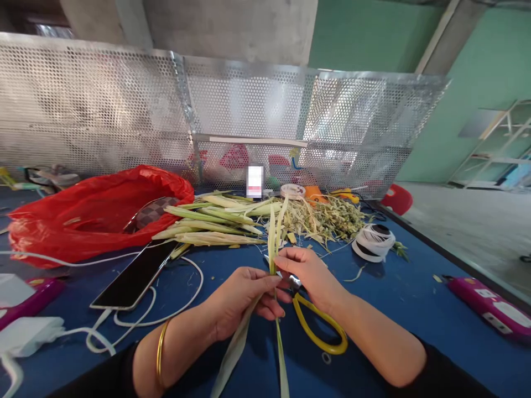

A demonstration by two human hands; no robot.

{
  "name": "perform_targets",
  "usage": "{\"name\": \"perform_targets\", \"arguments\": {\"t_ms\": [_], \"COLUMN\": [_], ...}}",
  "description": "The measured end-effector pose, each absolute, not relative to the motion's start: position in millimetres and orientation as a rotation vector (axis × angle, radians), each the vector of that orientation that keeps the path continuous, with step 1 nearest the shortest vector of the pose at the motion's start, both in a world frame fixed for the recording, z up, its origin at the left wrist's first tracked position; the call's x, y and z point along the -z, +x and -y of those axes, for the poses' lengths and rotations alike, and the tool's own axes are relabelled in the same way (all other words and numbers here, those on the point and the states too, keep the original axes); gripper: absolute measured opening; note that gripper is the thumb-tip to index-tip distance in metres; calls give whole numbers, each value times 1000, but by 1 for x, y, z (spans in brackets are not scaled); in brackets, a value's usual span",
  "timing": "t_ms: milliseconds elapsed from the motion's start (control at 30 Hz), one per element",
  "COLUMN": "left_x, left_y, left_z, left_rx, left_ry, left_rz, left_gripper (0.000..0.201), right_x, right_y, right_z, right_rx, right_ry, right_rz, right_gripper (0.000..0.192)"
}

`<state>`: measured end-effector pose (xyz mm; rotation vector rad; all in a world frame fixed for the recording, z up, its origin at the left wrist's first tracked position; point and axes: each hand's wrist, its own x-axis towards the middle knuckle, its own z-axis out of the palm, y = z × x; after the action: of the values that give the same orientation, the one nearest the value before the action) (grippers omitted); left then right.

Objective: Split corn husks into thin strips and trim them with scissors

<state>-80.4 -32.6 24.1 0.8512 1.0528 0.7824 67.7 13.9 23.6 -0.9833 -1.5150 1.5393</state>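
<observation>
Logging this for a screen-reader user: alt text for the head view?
Left hand and right hand pinch long pale green leaf strips above a blue table; yellow-handled scissors lie under the right hand. Behind are a leaf pile, a red bag and a phone.

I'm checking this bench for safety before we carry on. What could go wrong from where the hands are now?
The yellow-handled scissors lie right under the right hand, so a slip could nick skin. Both hands pinch the thin leaf strip; the left hand could tear it. The white cable loops nearby and may snag a wrist.
</observation>
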Motion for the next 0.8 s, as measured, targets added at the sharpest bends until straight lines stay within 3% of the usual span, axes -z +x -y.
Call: {"name": "perform_targets", "arguments": {"t_ms": [500, 633, 733, 800], "left_x": [-27, -26, -21, -19], "left_y": [-86, -86, -86, -85], "left_z": [22, 23, 23, 24], "left_rx": [-908, -971, -1033, -1069], "left_ry": [532, 551, 576, 591], "left_rz": [-1040, -1082, -1044, -997], "left_gripper": [22, 21, 15, 10], "right_x": [-6, -13, -19, -19], "right_y": [68, 75, 75, 70], "right_z": [-28, -24, -12, -4], "right_rx": [-1246, -555, -97, 85], "right_ry": [-1239, -1138, -753, -517], "right_rz": [1522, 1747, 2140, 2385], "right_gripper": [32, 21, 7, 14]}}
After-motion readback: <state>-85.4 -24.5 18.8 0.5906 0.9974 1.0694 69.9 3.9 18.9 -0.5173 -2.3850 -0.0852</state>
